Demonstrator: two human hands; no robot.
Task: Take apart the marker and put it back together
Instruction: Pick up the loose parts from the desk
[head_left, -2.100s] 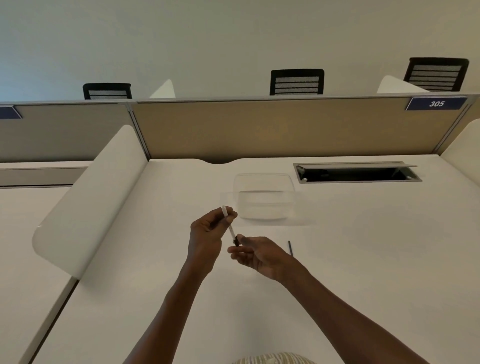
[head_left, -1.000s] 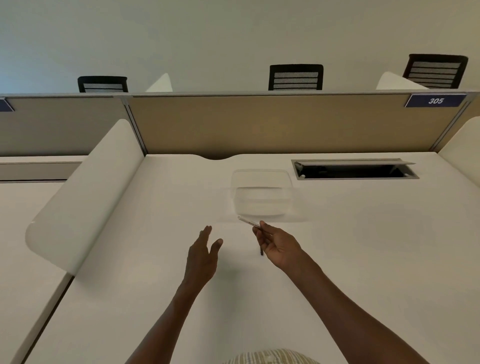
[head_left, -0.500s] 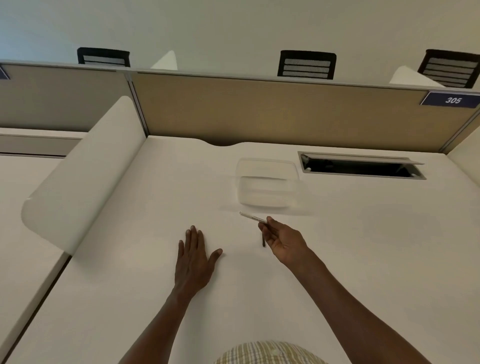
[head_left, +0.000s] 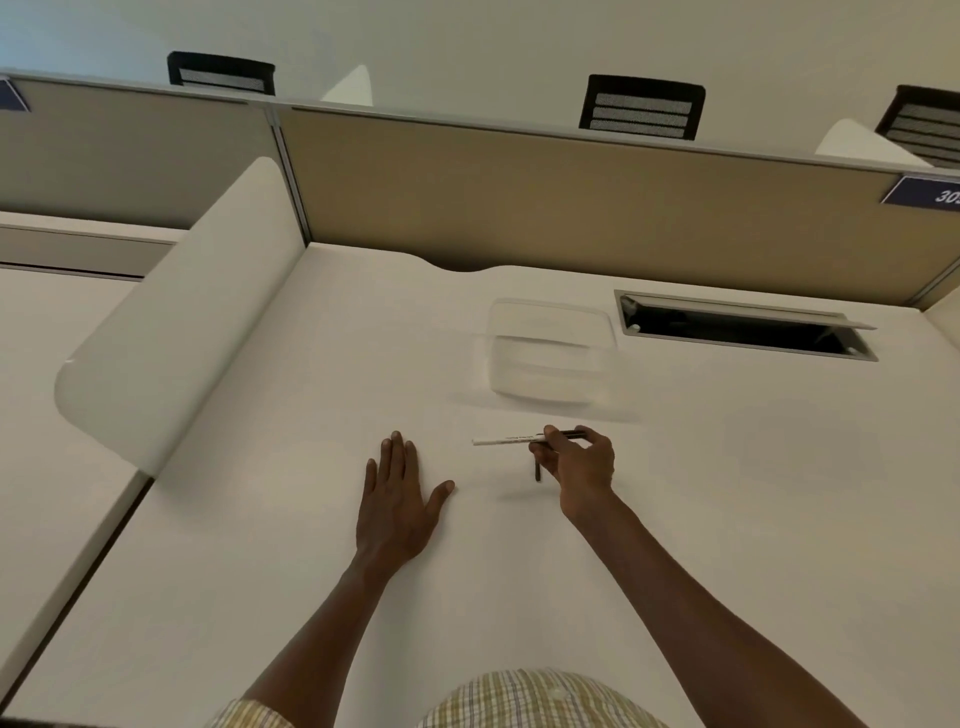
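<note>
White office desk (head_left: 727, 519), tan divider panel (head_left: 571, 197) along the back, black chair backs poking up behind it. Clear plastic tub (head_left: 550, 353) sitting at about 12 o'clock from the hands, cable slot (head_left: 743, 327) off at 1 o'clock.

Left hand (head_left: 400, 499) flat on the desk, palm down, fingers spread, holding nothing. Right hand (head_left: 576, 462) pinched around the marker (head_left: 511, 440), gripping near its dark end, white barrel sticking out toward 9 o'clock, roughly level and just above the desk between the hand and the tub. Can't tell if it's touching the surface or hovering a hair over it.

Small dark piece (head_left: 538, 472) lying on the desk right under the right hand, at its 7 o'clock edge. Probably the cap or some pulled-off bit, too small to say for sure.

Progress-wise: looks like somewhere in the middle. One part off and parked on the desk, main body in hand, so take-apart at least started. Whether more bits come out of the barrel, no idea from here. Still left for sure: getting that loose dark piece back on.

Writing: blue tag (head_left: 930, 192) on the divider at far 2 o'clock, reads "30" then cut off by the frame edge. Tiny print along the marker barrel, way too small to read. No brand visible anywhere.
</note>
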